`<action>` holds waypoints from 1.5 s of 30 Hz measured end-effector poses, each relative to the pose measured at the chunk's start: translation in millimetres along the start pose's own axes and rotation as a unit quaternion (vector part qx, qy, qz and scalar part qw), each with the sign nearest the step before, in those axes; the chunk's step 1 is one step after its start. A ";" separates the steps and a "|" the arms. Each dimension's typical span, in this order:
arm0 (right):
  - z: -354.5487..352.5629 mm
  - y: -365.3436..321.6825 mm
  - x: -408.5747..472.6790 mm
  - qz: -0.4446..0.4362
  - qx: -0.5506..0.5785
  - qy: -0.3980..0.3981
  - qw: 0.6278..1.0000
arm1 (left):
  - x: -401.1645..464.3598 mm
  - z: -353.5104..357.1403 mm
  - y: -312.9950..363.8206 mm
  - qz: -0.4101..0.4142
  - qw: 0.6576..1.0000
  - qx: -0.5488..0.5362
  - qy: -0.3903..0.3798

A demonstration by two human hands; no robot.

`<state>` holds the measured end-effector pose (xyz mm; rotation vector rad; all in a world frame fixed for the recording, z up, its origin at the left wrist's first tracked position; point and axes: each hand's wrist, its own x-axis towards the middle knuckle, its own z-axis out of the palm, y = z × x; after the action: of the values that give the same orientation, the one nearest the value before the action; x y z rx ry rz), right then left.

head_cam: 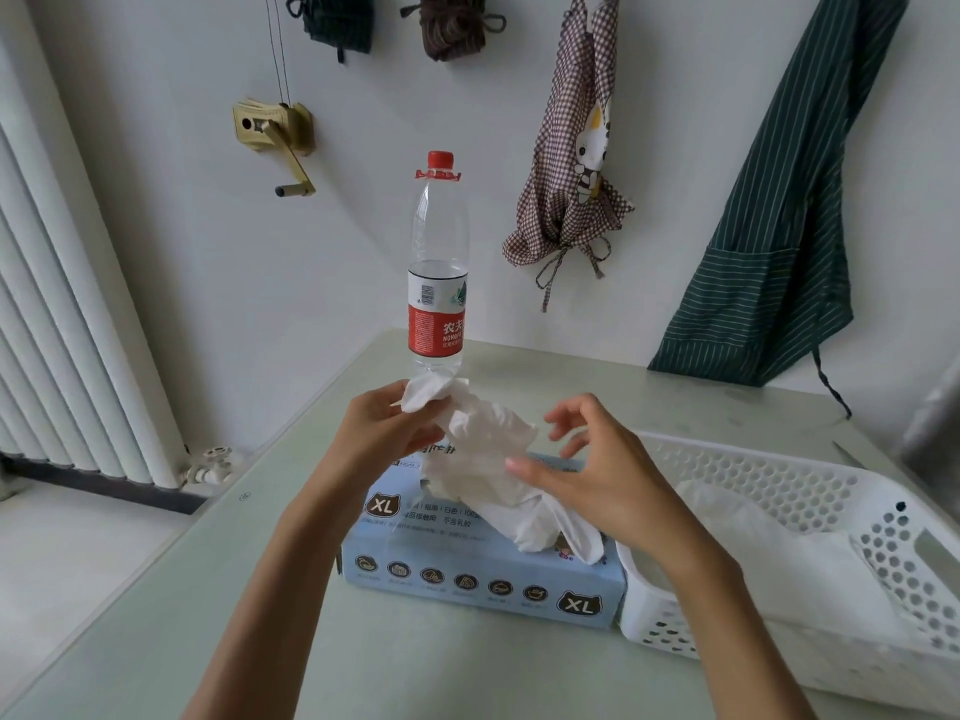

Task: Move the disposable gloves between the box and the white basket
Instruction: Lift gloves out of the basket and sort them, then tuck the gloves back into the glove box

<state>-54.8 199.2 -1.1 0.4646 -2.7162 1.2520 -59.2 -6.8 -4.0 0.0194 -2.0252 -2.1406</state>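
Above the light-blue glove box [483, 574], a crumpled white disposable glove [488, 459] is held up, its cuff end pinched in the closed grip of the left hand [384, 433]. Its lower part is touched by the right hand [597, 470], whose fingers are spread and relaxed. More gloves [753, 543] are seen lying in the white perforated basket [810, 485] just right of the box on the pale tabletop [208, 615]. A water bottle [438, 272] is stood behind.

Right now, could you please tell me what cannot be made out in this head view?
- Blue cardboard glove box: its top opening, hidden by crumpled white disposable gloves and the right hand.
- White perforated plastic basket: far end cut off by the frame's right edge.
- Box's small print: too small.
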 end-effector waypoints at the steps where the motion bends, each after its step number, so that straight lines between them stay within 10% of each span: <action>1: 1.2 0.4 -3.9 0.000 -0.024 0.003 1.000 | 0.3 -0.8 0.6 -0.002 1.000 -0.018 0.004; 10: 10.7 1.2 -9.2 -0.075 -0.313 -0.170 0.931 | 4.7 -3.0 40.2 0.029 0.999 -0.037 0.024; 16: -29.6 -9.1 -2.8 0.007 -0.042 0.006 0.999 | 1.6 4.5 68.4 0.010 0.999 -0.040 -0.025; 26: -104.5 -23.9 -9.2 -0.004 0.292 0.063 0.954 | -18.4 53.1 74.8 -0.089 0.983 -0.139 -0.080; 32: -149.5 -11.5 -28.0 0.001 0.206 0.145 0.968 | -30.2 105.9 55.6 -0.124 0.979 -0.043 -0.157; 39: -182.9 -1.3 -41.7 -0.050 0.046 0.208 0.976 | -25.5 121.4 76.2 -0.004 0.910 0.293 -0.294; 45: -175.9 -1.4 -41.8 -0.034 0.036 0.198 0.979 | -46.3 198.0 66.8 0.187 0.885 0.245 -0.349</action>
<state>-18.9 341.2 105.0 0.2743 -2.3112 1.2718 -33.2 192.6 69.1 -1.1151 -2.6000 -1.4508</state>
